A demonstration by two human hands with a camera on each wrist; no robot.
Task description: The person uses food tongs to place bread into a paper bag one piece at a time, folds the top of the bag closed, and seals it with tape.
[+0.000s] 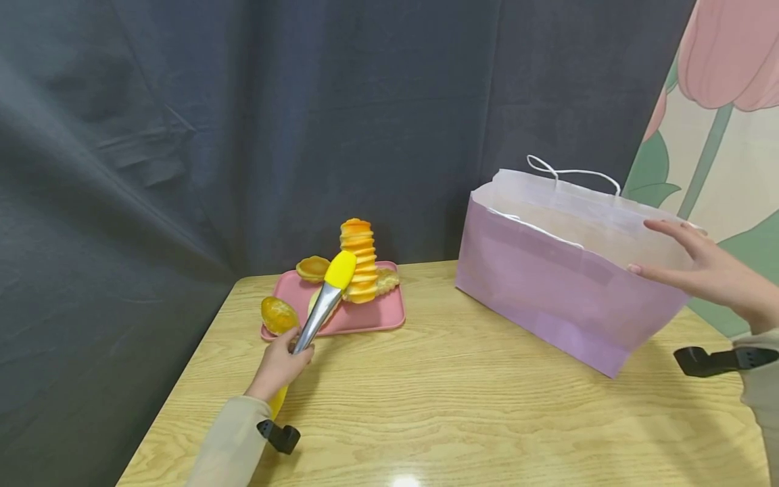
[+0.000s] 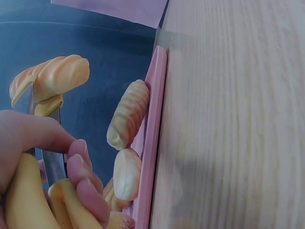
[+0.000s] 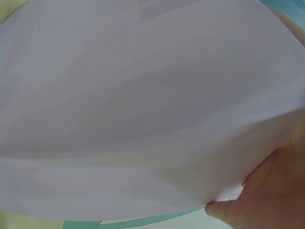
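My left hand (image 1: 282, 365) grips a pair of tongs (image 1: 318, 316) with yellow tips and metal arms. Between the tips is a ridged, spiral bread roll (image 2: 62, 76), lifted above the pink tray (image 1: 389, 318). My right hand (image 1: 712, 270) is at the right end of a lilac paper bag (image 1: 548, 297), its thumb and fingers spread apart and nearly straight. In the right wrist view the thumb (image 3: 221, 210) lies right at the edge of the bag's pale paper (image 3: 119, 95).
On the tray lie a round golden bun (image 1: 278, 315), a tart-like pastry (image 1: 313, 268) and another ridged pastry (image 1: 387, 281). White cord handles (image 1: 584, 172) rise from the open-topped bag. A dark curtain (image 1: 365, 122) hangs behind the wooden table (image 1: 456, 406).
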